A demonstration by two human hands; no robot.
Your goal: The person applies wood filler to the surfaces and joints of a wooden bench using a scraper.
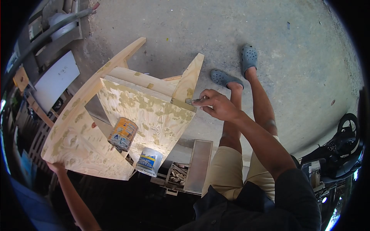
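A pale wooden chair, with greenish-tan filler smeared over its panels, lies before me. My right hand is closed in a pinch on a small putty knife, whose blade touches the panel's edge by a leg. At lower left my left hand grips the rounded end of the chair's side panel; its fingers are partly hidden behind the wood. An orange-labelled can, stained with filler, stands on the chair. Beside it is a white tub with a blue and yellow label.
Grey concrete floor spreads beyond the chair. My feet wear grey clogs. A wooden box of offcuts lies below, next to a flat framed panel. A motorbike stands at right, and a white board leans at left.
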